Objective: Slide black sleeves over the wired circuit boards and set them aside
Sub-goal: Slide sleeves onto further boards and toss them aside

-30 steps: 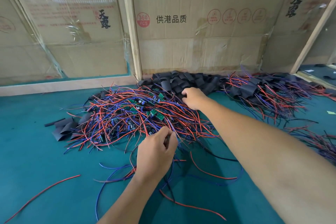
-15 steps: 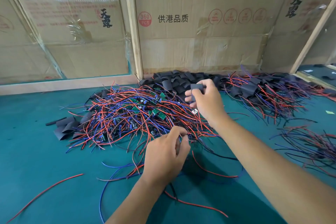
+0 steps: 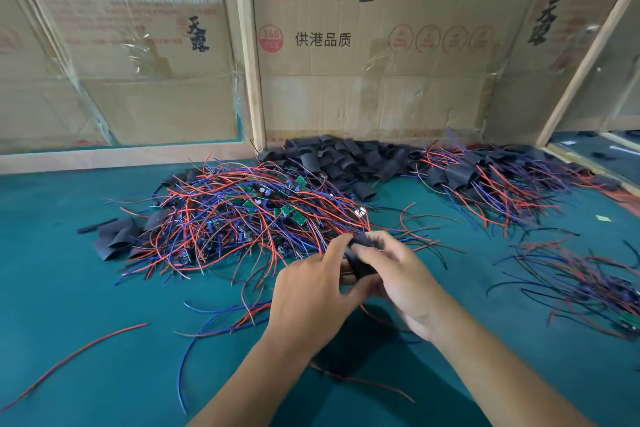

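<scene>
My left hand (image 3: 311, 291) and right hand (image 3: 398, 274) meet over the green table (image 3: 69, 288), both pinching one black sleeve (image 3: 360, 255) (board hidden inside my grip); next, I judge, feed it through.

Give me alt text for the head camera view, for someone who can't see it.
Two hands, left hand and right hand, meet over a green table, holding a black sleeve between them. Behind lie a tangle of red and blue wired boards, loose black sleeves and a cardboard wall.
</scene>
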{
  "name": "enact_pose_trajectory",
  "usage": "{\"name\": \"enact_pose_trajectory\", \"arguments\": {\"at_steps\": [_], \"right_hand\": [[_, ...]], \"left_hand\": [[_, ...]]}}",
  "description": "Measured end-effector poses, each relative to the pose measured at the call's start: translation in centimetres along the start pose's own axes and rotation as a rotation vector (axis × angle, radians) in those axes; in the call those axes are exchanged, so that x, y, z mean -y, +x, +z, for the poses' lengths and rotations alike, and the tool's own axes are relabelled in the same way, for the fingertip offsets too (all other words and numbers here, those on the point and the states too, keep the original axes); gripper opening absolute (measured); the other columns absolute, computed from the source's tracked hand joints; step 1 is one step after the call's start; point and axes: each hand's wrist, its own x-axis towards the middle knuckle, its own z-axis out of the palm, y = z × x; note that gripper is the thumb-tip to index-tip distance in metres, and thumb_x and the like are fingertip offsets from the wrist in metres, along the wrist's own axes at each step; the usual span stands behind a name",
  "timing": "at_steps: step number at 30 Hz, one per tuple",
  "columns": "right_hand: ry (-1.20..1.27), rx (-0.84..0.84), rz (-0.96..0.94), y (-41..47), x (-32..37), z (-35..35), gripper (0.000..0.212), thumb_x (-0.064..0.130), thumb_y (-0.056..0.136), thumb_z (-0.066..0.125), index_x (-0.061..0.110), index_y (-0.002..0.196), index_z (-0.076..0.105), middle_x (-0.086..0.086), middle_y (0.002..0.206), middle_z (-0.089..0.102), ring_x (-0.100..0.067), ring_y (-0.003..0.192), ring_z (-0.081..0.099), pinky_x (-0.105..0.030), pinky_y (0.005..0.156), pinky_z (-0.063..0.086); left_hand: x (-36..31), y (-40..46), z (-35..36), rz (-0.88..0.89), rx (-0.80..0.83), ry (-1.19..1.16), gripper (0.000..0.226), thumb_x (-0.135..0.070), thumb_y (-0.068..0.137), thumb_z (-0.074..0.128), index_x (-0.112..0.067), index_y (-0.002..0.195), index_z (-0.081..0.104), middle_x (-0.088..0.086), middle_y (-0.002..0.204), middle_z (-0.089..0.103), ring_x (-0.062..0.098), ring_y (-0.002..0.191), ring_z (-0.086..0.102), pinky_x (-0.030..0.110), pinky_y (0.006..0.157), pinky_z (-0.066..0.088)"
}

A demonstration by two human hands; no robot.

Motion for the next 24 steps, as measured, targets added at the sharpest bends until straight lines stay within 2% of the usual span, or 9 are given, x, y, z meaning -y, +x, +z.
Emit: {"name": "enact_pose_trajectory", "arguments": {"at_steps": [2, 5, 7, 10, 14, 16, 18, 20, 24], "right_hand": [[0.190, 0.194, 0.096, -0.1, 0.7, -0.7, 0.025, 0.025, 0.097, 0.061, 0.009, 0.117, 0.059, -0.015, 0.107, 0.071, -0.025, 0.088, 0.069, -0.029, 0.069, 0.055], [0.244, 0.364, 0.114, -0.2, 1.4, -2.0, 0.040, 0.030, 0.091, 0.071, 0.009, 0.123, 0.057, -0.012, 0.107, 0.069, -0.021, 0.082, 0.067, -0.028, 0.069, 0.055], [0.294, 0.393, 0.117, -0.2, 1.7, -2.8, 0.052, 0.034, 0.083, 0.074, 0.008, 0.125, 0.057, -0.013, 0.108, 0.069, -0.021, 0.079, 0.063, -0.030, 0.070, 0.054], [0.263, 0.418, 0.083, -0.2, 1.9, -3.4, 0.051, 0.029, 0.086, 0.068, 0.007, 0.130, 0.054, -0.014, 0.112, 0.069, -0.024, 0.083, 0.065, -0.032, 0.072, 0.055], [0.238, 0.375, 0.021, -0.1, 2.0, -3.6, 0.101, 0.042, 0.057, 0.095, 0.004, 0.138, 0.047, -0.027, 0.116, 0.056, -0.038, 0.106, 0.051, -0.039, 0.075, 0.046], [0.250, 0.339, 0.009, 0.0, 2.0, -3.4, 0.096, 0.038, 0.057, 0.095, 0.003, 0.134, 0.051, -0.024, 0.104, 0.060, -0.034, 0.097, 0.057, -0.037, 0.070, 0.048], [0.263, 0.301, -0.003, 0.1, 1.8, -3.0, 0.063, 0.023, 0.071, 0.087, 0.004, 0.124, 0.059, -0.015, 0.089, 0.063, -0.024, 0.078, 0.064, -0.029, 0.061, 0.052], [0.259, 0.256, -0.005, 0.1, 1.7, -2.7, 0.037, 0.012, 0.077, 0.075, 0.007, 0.112, 0.064, -0.009, 0.084, 0.066, -0.017, 0.071, 0.066, -0.024, 0.056, 0.053], [0.225, 0.156, -0.006, 0.1, 1.4, -2.1, 0.038, 0.018, 0.074, 0.075, 0.003, 0.107, 0.063, -0.012, 0.078, 0.066, -0.019, 0.065, 0.064, -0.026, 0.054, 0.053]], "left_hand": [[-0.1, 0.2, -0.5, 0.040, -0.026, 0.008, 0.068, -0.077, 0.084, 0.042, -0.032, 0.133, 0.052, -0.008, 0.077, 0.071, 0.020, 0.073, 0.068, 0.032, 0.060, 0.047], [-0.5, 0.3, -1.0, 0.126, -0.054, 0.028, 0.067, -0.072, 0.086, 0.048, -0.023, 0.129, 0.060, -0.008, 0.073, 0.070, 0.018, 0.067, 0.068, 0.030, 0.055, 0.050], [-0.7, 0.4, -1.3, 0.168, -0.094, 0.051, 0.064, -0.069, 0.086, 0.054, -0.020, 0.127, 0.062, -0.011, 0.076, 0.072, 0.014, 0.065, 0.068, 0.027, 0.053, 0.051], [-0.8, 0.5, -1.6, 0.215, -0.103, 0.030, 0.064, -0.067, 0.086, 0.059, -0.021, 0.131, 0.059, -0.014, 0.081, 0.071, 0.011, 0.067, 0.066, 0.026, 0.055, 0.049], [-1.1, 0.7, -2.1, 0.217, -0.094, 0.040, 0.068, -0.069, 0.087, 0.052, -0.027, 0.140, 0.048, -0.015, 0.080, 0.068, 0.007, 0.067, 0.061, 0.021, 0.055, 0.039], [-0.9, 0.9, -2.3, 0.218, -0.058, 0.096, 0.074, -0.070, 0.089, 0.048, -0.021, 0.144, 0.046, -0.012, 0.070, 0.064, 0.010, 0.058, 0.058, 0.024, 0.052, 0.038], [-0.5, 0.8, -2.0, 0.239, 0.004, 0.120, 0.067, -0.066, 0.092, 0.046, -0.021, 0.141, 0.049, -0.009, 0.066, 0.059, 0.015, 0.056, 0.058, 0.028, 0.050, 0.041], [-0.3, 0.6, -1.7, 0.244, 0.033, 0.117, 0.055, -0.063, 0.094, 0.049, -0.021, 0.128, 0.057, -0.008, 0.066, 0.058, 0.016, 0.057, 0.058, 0.029, 0.049, 0.039], [-0.5, 0.4, -1.5, 0.200, 0.015, 0.077, 0.034, -0.055, 0.092, 0.055, -0.023, 0.102, 0.058, -0.007, 0.064, 0.058, 0.017, 0.054, 0.054, 0.026, 0.047, 0.029]]}}
